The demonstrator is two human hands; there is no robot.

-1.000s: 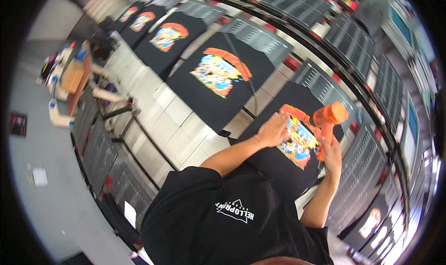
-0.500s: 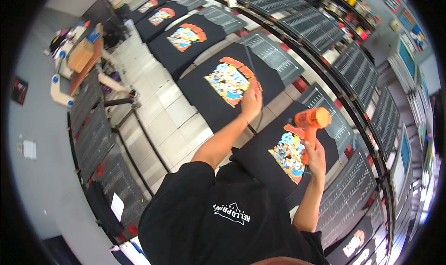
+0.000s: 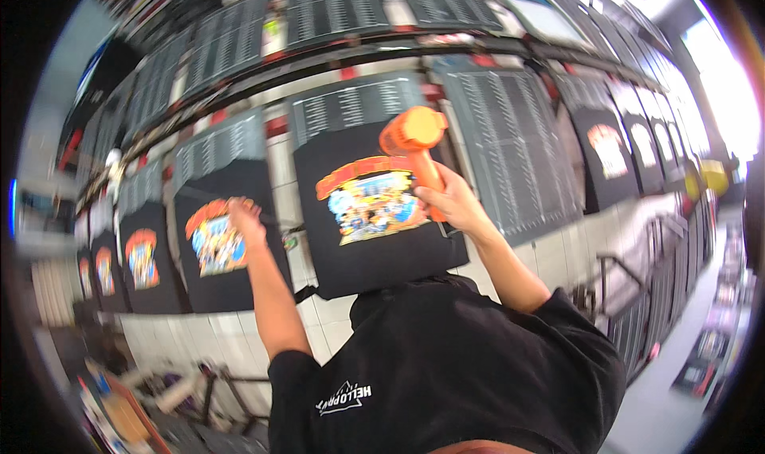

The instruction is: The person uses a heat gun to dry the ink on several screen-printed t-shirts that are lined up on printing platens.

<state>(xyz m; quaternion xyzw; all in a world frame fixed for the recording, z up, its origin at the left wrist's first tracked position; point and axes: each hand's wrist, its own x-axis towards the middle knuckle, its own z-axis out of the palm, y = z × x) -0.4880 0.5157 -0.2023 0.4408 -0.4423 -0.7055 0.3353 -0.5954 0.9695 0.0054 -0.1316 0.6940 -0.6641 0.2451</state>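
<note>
My right hand (image 3: 453,201) is closed round the handle of an orange hair dryer (image 3: 414,131). The dryer's barrel is up over the top right part of a black T-shirt (image 3: 319,251) that lies in front of me with a colourful cartoon print (image 3: 373,207). To the left lies a second black T-shirt (image 3: 227,291) with the same kind of print (image 3: 217,243). At the upper right edge of that print is my left hand (image 3: 245,215), empty, its fingers loosely stretched out. Whether the fingertips press on the print I cannot tell.
Both shirts lie on grey slotted boards (image 3: 351,99) in a long row. More printed black shirts (image 3: 142,259) continue left, others (image 3: 606,151) right. A bare board (image 3: 514,147) stands right of the dryer. A dark rail (image 3: 319,61) runs behind, and pale tiles (image 3: 327,318) show below.
The view has swung round to the right, so the row of boards now runs across it. My right hand still grips the hair dryer; my left is still at the neighbouring shirt's print.
</note>
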